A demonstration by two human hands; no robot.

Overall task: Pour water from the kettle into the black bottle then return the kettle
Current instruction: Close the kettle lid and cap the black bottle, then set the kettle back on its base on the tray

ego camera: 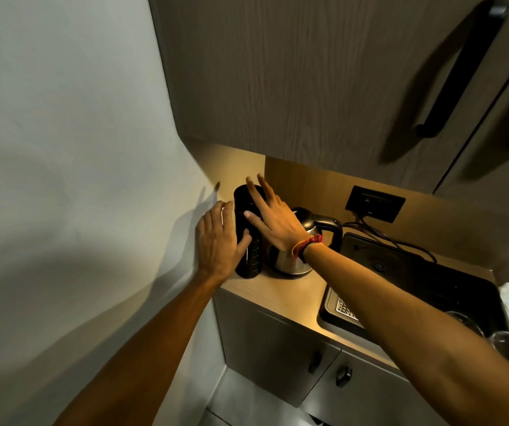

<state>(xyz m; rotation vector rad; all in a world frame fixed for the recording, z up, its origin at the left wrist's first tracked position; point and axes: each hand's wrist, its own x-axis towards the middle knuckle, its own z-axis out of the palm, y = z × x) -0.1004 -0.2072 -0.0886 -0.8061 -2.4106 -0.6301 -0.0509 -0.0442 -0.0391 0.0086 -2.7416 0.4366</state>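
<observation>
Just left of the frame's centre, the black bottle (248, 235) stands upright on the pale wooden counter (290, 295), tucked into the corner where the white wall meets the backsplash. Right beside it, touching or nearly so, sits the kettle (296, 259), a rounded, shiny steel body with a black handle arching off its right side. Keeping the two side by side looks sensible: the pour would be a short lift and tilt.

The left hand (217, 241) is cupped against the bottle's left flank, thumb pressed on the front, fingers curled round the far side. It has hold of the bottle, I'd judge to steady it. The right hand (273, 218) lies spread over the bottle's upper part, fingers splayed and reaching past the top; it rests there open-palmed, not clasped round anything. A red and yellow thread band circles that wrist. Whether the bottle has a cap on I can't tell, since the hand covers the top. My guess is the top is about to be opened before any water goes in.

The bottle is a tall, smooth, dark cylinder with faint markings down its side. To the right lies a black sink (431, 281), with a dark wall socket (374, 203) above and cords trailing down from it.
</observation>
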